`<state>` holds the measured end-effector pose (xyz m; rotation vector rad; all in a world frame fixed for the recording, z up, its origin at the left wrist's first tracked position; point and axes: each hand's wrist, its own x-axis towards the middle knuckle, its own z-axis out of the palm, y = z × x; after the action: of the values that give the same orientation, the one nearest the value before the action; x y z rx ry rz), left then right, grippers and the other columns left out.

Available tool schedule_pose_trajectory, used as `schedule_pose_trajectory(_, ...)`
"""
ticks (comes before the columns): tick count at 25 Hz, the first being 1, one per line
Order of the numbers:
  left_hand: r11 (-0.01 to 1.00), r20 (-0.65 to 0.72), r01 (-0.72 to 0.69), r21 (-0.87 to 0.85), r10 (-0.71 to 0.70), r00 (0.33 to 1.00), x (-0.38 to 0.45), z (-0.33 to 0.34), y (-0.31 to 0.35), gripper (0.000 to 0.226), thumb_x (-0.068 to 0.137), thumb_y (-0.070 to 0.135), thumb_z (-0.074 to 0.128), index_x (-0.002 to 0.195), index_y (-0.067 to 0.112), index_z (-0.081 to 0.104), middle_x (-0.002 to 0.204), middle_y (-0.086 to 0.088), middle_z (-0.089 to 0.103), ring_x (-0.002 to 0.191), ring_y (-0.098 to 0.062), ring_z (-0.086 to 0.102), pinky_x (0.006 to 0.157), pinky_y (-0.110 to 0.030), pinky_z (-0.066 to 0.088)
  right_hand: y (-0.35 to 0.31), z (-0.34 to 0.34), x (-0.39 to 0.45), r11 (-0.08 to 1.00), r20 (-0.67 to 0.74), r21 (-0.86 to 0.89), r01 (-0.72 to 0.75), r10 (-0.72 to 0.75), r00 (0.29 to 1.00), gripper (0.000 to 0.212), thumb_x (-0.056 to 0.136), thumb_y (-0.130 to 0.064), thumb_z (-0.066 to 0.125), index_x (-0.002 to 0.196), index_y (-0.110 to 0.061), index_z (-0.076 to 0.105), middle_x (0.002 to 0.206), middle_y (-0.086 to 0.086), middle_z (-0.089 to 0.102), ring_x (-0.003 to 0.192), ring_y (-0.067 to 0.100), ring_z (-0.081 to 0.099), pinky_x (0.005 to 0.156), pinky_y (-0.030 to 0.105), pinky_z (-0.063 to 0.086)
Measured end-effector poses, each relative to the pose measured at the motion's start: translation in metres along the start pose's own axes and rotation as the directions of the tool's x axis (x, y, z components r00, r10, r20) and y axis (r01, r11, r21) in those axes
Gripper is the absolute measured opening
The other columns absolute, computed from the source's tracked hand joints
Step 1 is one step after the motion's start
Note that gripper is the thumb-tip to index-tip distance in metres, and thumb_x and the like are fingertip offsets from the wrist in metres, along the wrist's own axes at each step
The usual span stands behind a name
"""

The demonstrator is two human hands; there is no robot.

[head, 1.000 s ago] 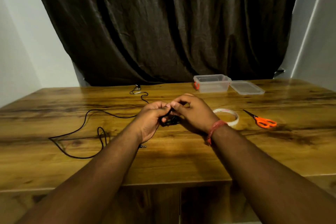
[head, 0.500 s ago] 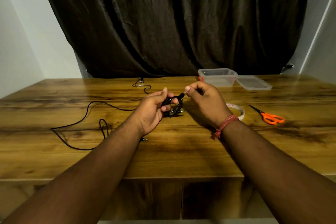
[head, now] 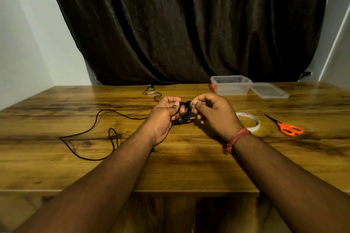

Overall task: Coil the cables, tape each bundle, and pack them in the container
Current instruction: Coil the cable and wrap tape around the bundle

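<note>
A small black coiled cable [head: 186, 109] hangs between my hands above the middle of the wooden table [head: 189, 166], its metal plug poking out to the right. My left hand [head: 163, 117] grips the coil's left side. My right hand [head: 214, 113] pinches the top of the coil between thumb and forefinger; something pale shows at the fingertips. A second black cable [head: 91, 134] lies loose on the table to the left. A roll of white tape [head: 250, 122] lies just right of my right wrist. The clear plastic container [head: 231, 85] stands open at the back.
The container's clear lid [head: 269, 91] lies beside it on the right. Orange-handled scissors [head: 286, 127] lie right of the tape. A thin wire [head: 151, 92] sits near the far edge. A dark curtain [head: 180, 24] hangs behind the table.
Both hands lifted the coil up off the table surface. My right hand let go briefly, then came back to pinch the coil's top.
</note>
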<state>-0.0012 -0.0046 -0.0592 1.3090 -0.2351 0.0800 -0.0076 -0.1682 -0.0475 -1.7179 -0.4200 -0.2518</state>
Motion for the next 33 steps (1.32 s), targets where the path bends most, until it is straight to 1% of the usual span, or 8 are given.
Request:
schedule_pose_trajectory(5, 0.986, -0.019, -0.042, 0.160, 0.045, 0.999, -0.004, 0.005, 0.001, 0.014, 0.102, 0.005, 0.045, 0.097, 0.014, 0.056, 0.074, 0.000, 0.060, 0.050, 0.002, 0.051, 0.063, -0.025, 0.039, 0.005, 0.004, 0.001, 1.000, 0.027, -0.007, -0.014, 0.014, 1.000, 0.012, 0.096, -0.017, 0.060, 0.088, -0.018, 0.070, 0.068, -0.002, 0.064, 0.061, 0.015, 0.056, 0.061, 0.042, 0.054)
schedule_pose_trajectory(9, 0.973, -0.008, -0.012, 0.231, 0.014, 1.000, -0.006, 0.006, 0.001, 0.012, 0.101, 0.008, 0.047, 0.100, 0.014, 0.057, 0.073, 0.003, 0.061, 0.055, -0.001, 0.049, 0.064, -0.027, 0.039, 0.006, 0.001, 0.003, 0.933, -0.136, -0.334, 0.133, -0.187, 0.973, 0.010, 0.093, -0.021, 0.064, 0.085, -0.025, 0.069, 0.074, -0.008, 0.066, 0.068, 0.006, 0.059, 0.064, 0.021, 0.048)
schedule_pose_trajectory(11, 0.966, 0.004, -0.012, 0.260, 0.011, 1.000, -0.005, 0.007, 0.001, 0.014, 0.101, 0.008, 0.048, 0.096, 0.016, 0.058, 0.068, 0.008, 0.063, 0.061, -0.007, 0.043, 0.065, -0.029, 0.036, 0.006, -0.001, 0.006, 0.852, -0.148, -0.485, 0.198, -0.303, 0.942, 0.007, 0.092, -0.022, 0.065, 0.089, -0.024, 0.070, 0.082, -0.009, 0.066, 0.077, 0.006, 0.059, 0.069, 0.020, 0.046)
schedule_pose_trajectory(14, 0.968, 0.018, -0.012, 0.250, 0.007, 1.000, -0.005, 0.008, 0.000, 0.016, 0.100, 0.006, 0.048, 0.093, 0.016, 0.057, 0.069, 0.006, 0.063, 0.065, -0.009, 0.043, 0.066, -0.027, 0.036, 0.009, 0.000, 0.008, 0.727, -0.063, -0.620, 0.296, -0.422, 0.904, 0.009, 0.093, -0.020, 0.062, 0.092, -0.018, 0.071, 0.089, -0.004, 0.064, 0.083, 0.012, 0.058, 0.075, 0.029, 0.048)
schedule_pose_trajectory(18, 0.981, 0.037, -0.017, 0.196, 0.010, 0.999, -0.005, 0.010, -0.001, 0.014, 0.100, 0.002, 0.047, 0.094, 0.011, 0.056, 0.077, -0.003, 0.063, 0.066, -0.005, 0.058, 0.068, -0.020, 0.047, 0.010, 0.005, 0.008, 0.533, 0.105, -0.748, 0.396, -0.494, 0.863, 0.016, 0.094, -0.025, 0.055, 0.094, -0.016, 0.068, 0.089, 0.002, 0.061, 0.081, 0.021, 0.058, 0.069, 0.037, 0.049)
schedule_pose_trajectory(24, 0.981, 0.016, -0.022, 0.194, 0.020, 1.000, -0.004, 0.010, 0.000, 0.017, 0.098, -0.001, 0.047, 0.089, 0.011, 0.056, 0.076, -0.003, 0.062, 0.053, 0.000, 0.051, 0.058, -0.017, 0.043, 0.008, 0.009, 0.005, 0.343, 0.212, -0.837, 0.427, -0.517, 0.829, 0.007, 0.090, -0.023, 0.061, 0.088, -0.017, 0.064, 0.084, 0.001, 0.057, 0.077, 0.022, 0.056, 0.063, 0.031, 0.040)
schedule_pose_trajectory(29, 0.999, -0.002, 0.025, 0.035, -0.025, 1.000, -0.003, 0.009, 0.002, 0.017, 0.098, 0.003, 0.045, 0.085, 0.010, 0.053, 0.073, -0.004, 0.058, 0.057, -0.010, 0.035, 0.051, -0.018, 0.035, 0.006, 0.010, 0.004, 0.318, 0.236, -0.843, 0.433, -0.505, 0.830, 0.007, 0.087, -0.025, 0.066, 0.088, -0.018, 0.064, 0.084, 0.001, 0.057, 0.076, 0.022, 0.057, 0.062, 0.031, 0.043)
schedule_pose_trajectory(33, 0.992, -0.020, 0.006, 0.130, -0.004, 1.000, -0.001, 0.008, -0.001, 0.018, 0.101, 0.007, 0.047, 0.086, 0.013, 0.055, 0.073, -0.001, 0.060, 0.053, -0.003, 0.042, 0.059, -0.023, 0.033, 0.004, 0.006, 0.004, 0.484, 0.104, -0.779, 0.399, -0.527, 0.844, 0.013, 0.094, -0.023, 0.056, 0.092, -0.015, 0.066, 0.087, 0.003, 0.059, 0.080, 0.024, 0.057, 0.068, 0.037, 0.048)
